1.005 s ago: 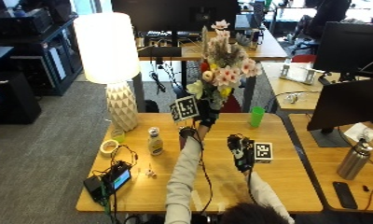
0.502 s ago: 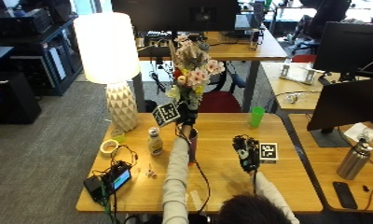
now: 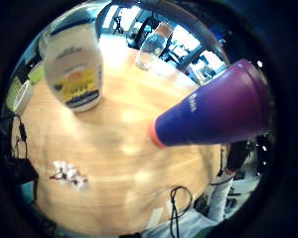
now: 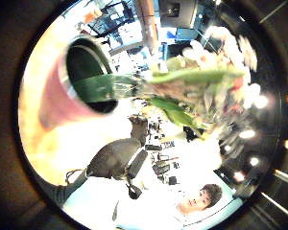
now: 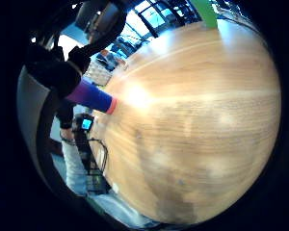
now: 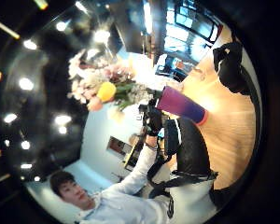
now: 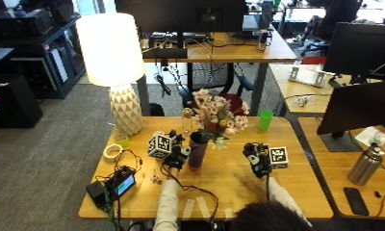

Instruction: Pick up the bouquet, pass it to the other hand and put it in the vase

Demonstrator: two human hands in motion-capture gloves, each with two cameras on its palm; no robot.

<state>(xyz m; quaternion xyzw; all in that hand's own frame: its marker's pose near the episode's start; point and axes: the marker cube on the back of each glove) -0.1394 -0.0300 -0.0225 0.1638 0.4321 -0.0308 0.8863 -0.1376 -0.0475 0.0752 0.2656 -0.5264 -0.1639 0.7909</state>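
Purple vase [image 7: 197, 150] now holds bouquet [image 7: 217, 116] — was raised 0.5s ago.

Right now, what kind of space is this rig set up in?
Most likely an open-plan office or lab: rows of wooden desks, large monitors and an office chair behind the work table, which holds the vase.

The bouquet [image 7: 217, 115] stems vanish inside the vase [image 7: 197, 150], out of sight. The left hand [image 7: 175, 158] sits right against the vase, its fingers too small to read. The right hand [image 7: 256, 160] fingers are equally unclear.
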